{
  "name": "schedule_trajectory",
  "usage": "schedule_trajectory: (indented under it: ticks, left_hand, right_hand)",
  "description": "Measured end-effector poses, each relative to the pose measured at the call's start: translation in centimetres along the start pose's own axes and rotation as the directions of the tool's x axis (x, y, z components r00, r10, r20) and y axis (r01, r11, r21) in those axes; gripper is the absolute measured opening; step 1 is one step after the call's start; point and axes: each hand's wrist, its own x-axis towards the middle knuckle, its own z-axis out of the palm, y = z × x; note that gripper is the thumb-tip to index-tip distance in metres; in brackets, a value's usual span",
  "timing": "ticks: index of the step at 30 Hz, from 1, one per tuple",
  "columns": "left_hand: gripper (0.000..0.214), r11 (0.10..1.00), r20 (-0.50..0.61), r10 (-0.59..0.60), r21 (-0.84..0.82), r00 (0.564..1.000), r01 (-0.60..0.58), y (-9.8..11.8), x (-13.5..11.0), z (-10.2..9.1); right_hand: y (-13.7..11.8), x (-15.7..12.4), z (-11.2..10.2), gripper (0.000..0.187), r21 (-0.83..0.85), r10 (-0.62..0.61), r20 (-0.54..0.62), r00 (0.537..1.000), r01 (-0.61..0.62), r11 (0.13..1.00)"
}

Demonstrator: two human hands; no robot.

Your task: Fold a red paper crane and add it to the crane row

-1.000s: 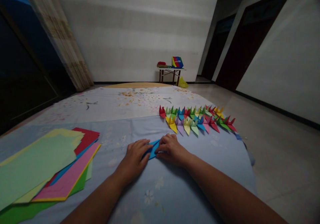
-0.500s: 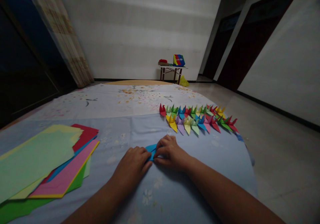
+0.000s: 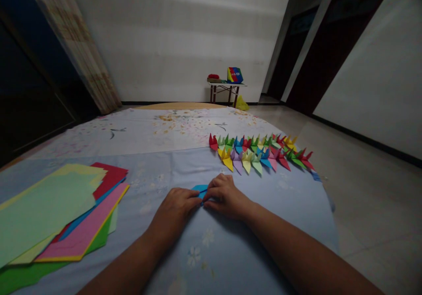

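A small folded piece of blue paper lies on the pale blue cloth, mostly covered by my fingers. My left hand presses on its near left side with the fingers curled down. My right hand pinches its right edge, fingers closed on the paper. Just beyond the hands lie two rows of several folded paper cranes in many colours.
A fanned stack of coloured paper sheets lies at the left. A white patterned sheet covers the far part of the surface. A small table with objects stands by the far wall. Bare tiled floor is at the right.
Both hands have closed in over the blue paper, so less of it shows. The view has tilted slightly.
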Motion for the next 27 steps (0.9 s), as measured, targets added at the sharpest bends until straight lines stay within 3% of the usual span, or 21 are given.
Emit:
schedule_trajectory:
  ticks: [6,22,27]
  left_hand:
    - [0.018,0.997,-0.01,0.001,-0.078,1.0,-0.002,-1.2,0.0,0.3]
    - [0.016,0.992,0.027,-0.128,-0.017,0.991,0.129,-0.4,0.0,-0.5]
    - [0.016,0.991,0.018,-0.132,-0.013,0.991,0.132,-0.2,0.0,-0.4]
  right_hand:
    - [0.8,0.2,0.1,0.015,-0.036,0.016,0.001,1.0,-0.016,0.999]
    - [1.3,0.7,0.1,0.011,0.031,0.081,0.037,0.996,-0.083,0.996]
    - [1.0,0.8,0.3,0.011,-0.017,0.077,0.047,0.996,-0.076,0.997]
